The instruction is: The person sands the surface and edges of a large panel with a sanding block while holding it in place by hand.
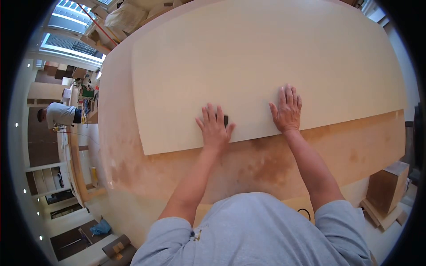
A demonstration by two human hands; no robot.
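A large cream-coloured sheet [222,66] lies flat over a wide pinkish-tan work surface [213,173] with brown stains. My left hand [215,129] rests open near the sheet's front edge, palm down and fingers spread. A small dark block [226,120] shows in the gap between its thumb and forefinger; part of it is hidden by the hand, and I cannot tell whether the palm presses on it. Farther right, my right hand [287,110] is also flat on the sheet, fingers stretched forward and thumb out to the side.
Another person [61,114] in a grey shirt and dark cap stands by a cluttered bench at far left. A brown box [386,188] sits on boards at lower right. Brown rolls [119,249] lie at lower left. A cloth-like bundle [125,17] is beyond the surface's far-left edge.
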